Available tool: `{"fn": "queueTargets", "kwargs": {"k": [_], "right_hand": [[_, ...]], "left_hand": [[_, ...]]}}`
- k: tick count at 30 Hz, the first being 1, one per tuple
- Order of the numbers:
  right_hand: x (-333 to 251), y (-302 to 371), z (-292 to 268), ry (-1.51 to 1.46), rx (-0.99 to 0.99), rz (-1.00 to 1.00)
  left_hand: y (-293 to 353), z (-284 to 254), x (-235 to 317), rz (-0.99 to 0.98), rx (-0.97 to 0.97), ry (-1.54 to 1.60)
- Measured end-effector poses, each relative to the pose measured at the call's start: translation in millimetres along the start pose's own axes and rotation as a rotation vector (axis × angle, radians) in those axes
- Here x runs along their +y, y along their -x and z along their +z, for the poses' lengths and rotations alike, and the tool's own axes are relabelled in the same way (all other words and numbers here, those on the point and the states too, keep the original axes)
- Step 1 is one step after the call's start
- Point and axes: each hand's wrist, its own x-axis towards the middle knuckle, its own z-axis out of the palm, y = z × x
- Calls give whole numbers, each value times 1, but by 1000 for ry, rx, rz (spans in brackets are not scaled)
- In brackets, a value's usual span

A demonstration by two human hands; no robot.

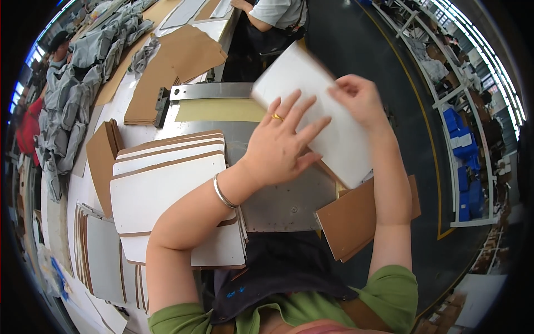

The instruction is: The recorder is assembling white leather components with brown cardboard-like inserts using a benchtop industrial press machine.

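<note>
A white-faced board with a brown edge (314, 92) is tilted over the metal machine bed (272, 209), slightly blurred. My right hand (359, 100) pinches its right edge between thumb and fingers. Over the board's left side my left hand (286, 136) is open with fingers spread; whether it touches the surface I cannot tell. That hand wears a ring, and a silver bangle (223, 192) circles the wrist. Left of the machine bed, a fanned stack of white boards with brown edges (167, 192) lies partly under my left forearm. Brown boards (353, 222) lie below my right hand.
A metal bar (214, 91) with a yellowish strip (219, 110) spans the machine's far side. Brown cardboard sheets (169, 69) and grey garments (83, 92) cover the table's left. A seated co-worker (278, 19) is beyond. Blue bins (464, 147) fill shelves at right.
</note>
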Motion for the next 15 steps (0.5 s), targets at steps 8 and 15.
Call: {"fn": "queueTargets", "kwargs": {"k": [8, 15], "right_hand": [[-5, 109, 22, -355, -196, 520], [5, 95, 36, 568, -144, -186]], "left_hand": [[17, 25, 0, -153, -478, -244], [23, 29, -6, -248, -519, -334]]}}
